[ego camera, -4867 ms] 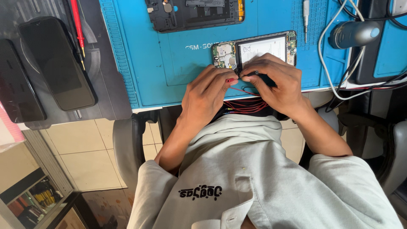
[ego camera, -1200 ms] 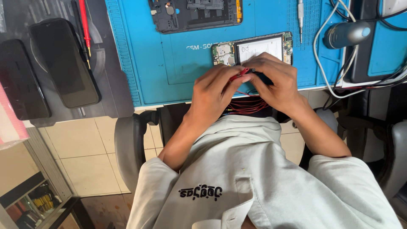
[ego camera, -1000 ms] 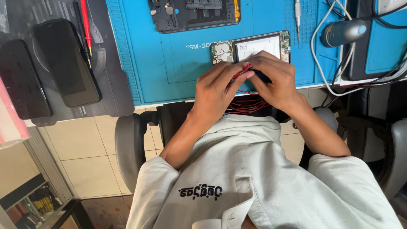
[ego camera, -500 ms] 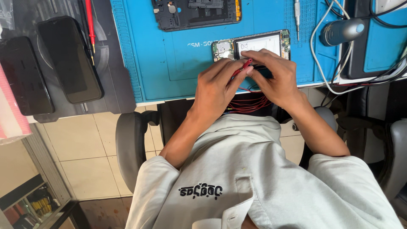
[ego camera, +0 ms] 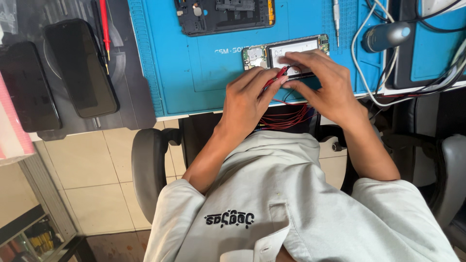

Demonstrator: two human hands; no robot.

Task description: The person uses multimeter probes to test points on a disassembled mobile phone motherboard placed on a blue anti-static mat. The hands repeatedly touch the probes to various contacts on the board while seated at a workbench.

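- Blue mat (ego camera: pixel 194 73) covers the worktop (ego camera: pixel 145 104) in front of me, and pale floor tiles (ego camera: pixel 87 179) show below its edge.
- On the mat lies an opened phone (ego camera: pixel 286 48) with its back off, near the front edge of the mat. I can see a green board at its left end and a white part in the middle.
- My left hand (ego camera: pixel 250 99) pinches a thin red probe (ego camera: pixel 275 77) between thumb and fingers. The tip of the probe points at the opened phone.
- My right hand (ego camera: pixel 323 85) rests on the right part of the opened phone, fingers bent, pressing down on it. It seems to hold a thin dark probe too, but I cannot tell for sure.
- Red wires (ego camera: pixel 286 116) hang in a bunch under my hands, just off the edge of the worktop.
- A black phone frame (ego camera: pixel 223 14) lies farther back on the mat, well apart from my hands.
- Two dark phones (ego camera: pixel 80 68) lie side by side on a grey pad to the left, with a red pen-like tool (ego camera: pixel 104 24) beside them.
- White and black cables (ego camera: pixel 369 73) curl on the right, near a round grey thing (ego camera: pixel 388 35).
- I sit on a chair with grey arms (ego camera: pixel 145 170).
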